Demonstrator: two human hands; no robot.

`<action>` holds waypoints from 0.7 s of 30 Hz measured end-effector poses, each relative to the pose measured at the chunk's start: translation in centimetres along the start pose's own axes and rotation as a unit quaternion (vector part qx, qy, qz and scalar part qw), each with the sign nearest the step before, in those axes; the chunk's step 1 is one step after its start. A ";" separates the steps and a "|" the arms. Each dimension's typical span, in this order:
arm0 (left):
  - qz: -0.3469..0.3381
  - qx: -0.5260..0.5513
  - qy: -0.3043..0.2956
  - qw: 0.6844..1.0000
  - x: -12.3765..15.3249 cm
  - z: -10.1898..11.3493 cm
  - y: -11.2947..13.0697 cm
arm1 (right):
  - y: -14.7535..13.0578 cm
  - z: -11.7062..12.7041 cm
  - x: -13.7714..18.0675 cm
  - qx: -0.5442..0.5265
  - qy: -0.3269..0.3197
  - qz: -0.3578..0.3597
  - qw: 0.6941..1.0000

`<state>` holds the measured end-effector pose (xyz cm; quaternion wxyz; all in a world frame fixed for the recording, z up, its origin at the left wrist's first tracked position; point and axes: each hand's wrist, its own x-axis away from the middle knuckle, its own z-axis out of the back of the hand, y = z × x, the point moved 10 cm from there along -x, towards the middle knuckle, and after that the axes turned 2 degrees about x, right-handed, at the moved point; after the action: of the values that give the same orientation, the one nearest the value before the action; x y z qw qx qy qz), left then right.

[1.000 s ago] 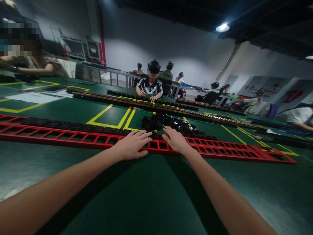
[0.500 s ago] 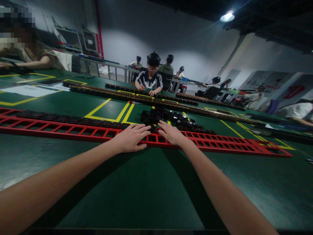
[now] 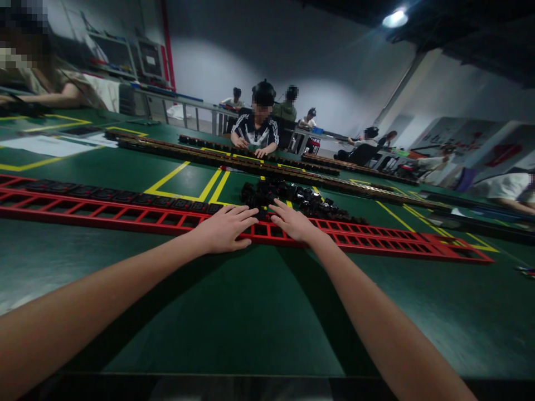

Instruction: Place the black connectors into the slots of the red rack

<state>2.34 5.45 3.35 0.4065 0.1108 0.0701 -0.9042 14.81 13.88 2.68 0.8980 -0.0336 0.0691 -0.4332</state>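
Left hand (image 3: 225, 229) and right hand (image 3: 292, 221) are lying apart, fingers outstretched, over a red slatted frame (image 3: 267, 240); black modules (image 3: 125, 196) are lining it to their left; heaped black parts (image 3: 308, 200) are lying beyond.

Closed off at the back by a pale grey wall (image 3: 217, 50), brighter in the middle than at the top. Roofed by a dark ceiling (image 3: 497, 47) and lit by a round lamp (image 3: 395, 18) (bright enough to throw a faint bluish streak). Marked at left by an upright red pipe (image 3: 167, 44), beside a cabinet (image 3: 150, 58) and a cluttered shelf (image 3: 112, 53). Decorated at far right with red-marked panels (image 3: 455, 136). Furnished up front with a broad green table (image 3: 234, 323), striped with yellow lines (image 3: 210, 184), and farther off with metal-framed back tables (image 3: 171, 98) and a dark chair (image 3: 361, 155).
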 end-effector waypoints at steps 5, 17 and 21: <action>0.000 0.009 0.000 1.000 -0.1 -0.2 -0.2 | 0.3 -0.2 0.0 -0.012 -0.003 -0.008 1.000; 0.002 0.010 0.001 1.000 0.0 -0.1 -0.1 | 0.5 -0.3 0.0 -0.009 -0.001 -0.008 1.000; 0.000 0.011 0.004 1.000 -0.1 -0.3 -0.2 | 0.5 -0.3 -0.1 -0.007 0.002 -0.002 1.000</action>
<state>2.24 5.70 3.12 0.4047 0.1188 0.0614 -0.9046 15.06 14.26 2.32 0.8969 -0.0387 0.0741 -0.4343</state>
